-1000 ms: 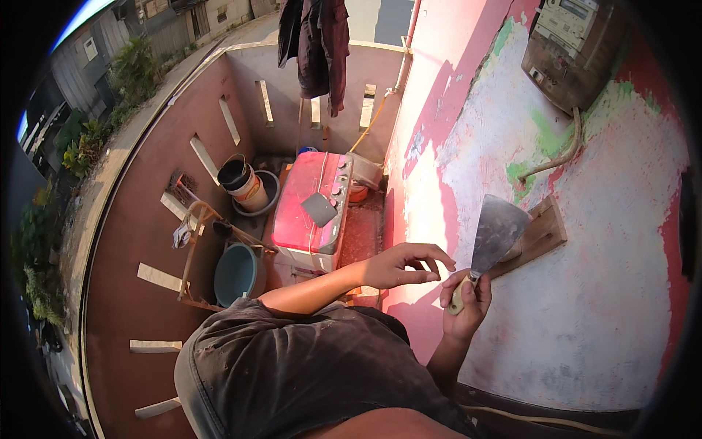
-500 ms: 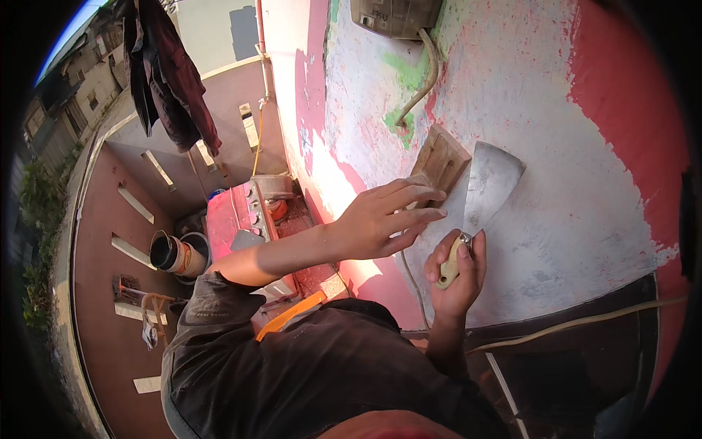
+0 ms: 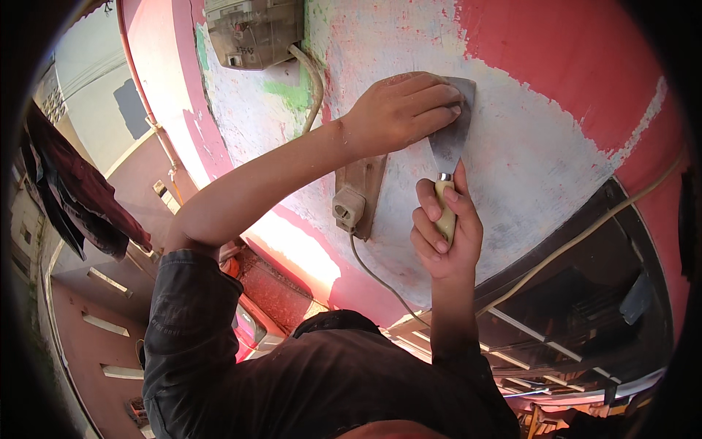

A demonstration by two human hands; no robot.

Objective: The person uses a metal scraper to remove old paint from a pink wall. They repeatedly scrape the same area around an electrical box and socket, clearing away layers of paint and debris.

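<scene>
My right hand (image 3: pixel 455 230) is wrapped round the pale yellow handle of a wide paint scraper (image 3: pixel 455 139), its thumb lying along the handle. The scraper points upward, with its metal blade against or close to the patchy whitish wall (image 3: pixel 537 172). Across the upper blade reaches my left hand (image 3: pixel 406 113), fingers together and bent, their tips pressed on the metal. That hand hides part of the blade's left side. Just below my left wrist, a socket (image 3: pixel 349 206) on a wooden board (image 3: pixel 371 186) is fixed to the wall.
At the upper left hangs a meter box (image 3: pixel 252 33) with a thick cable (image 3: pixel 316 80). Red paint (image 3: pixel 556 66) borders the whitish patch. A thin cord (image 3: pixel 380 276) drops from the socket. Dark window glass (image 3: pixel 578 293) lies lower right; clothes (image 3: pixel 77 183) hang far left.
The view has swung to the right. My left hand has moved from beside the wooden board up onto the scraper's blade. My right hand still grips the handle.
</scene>
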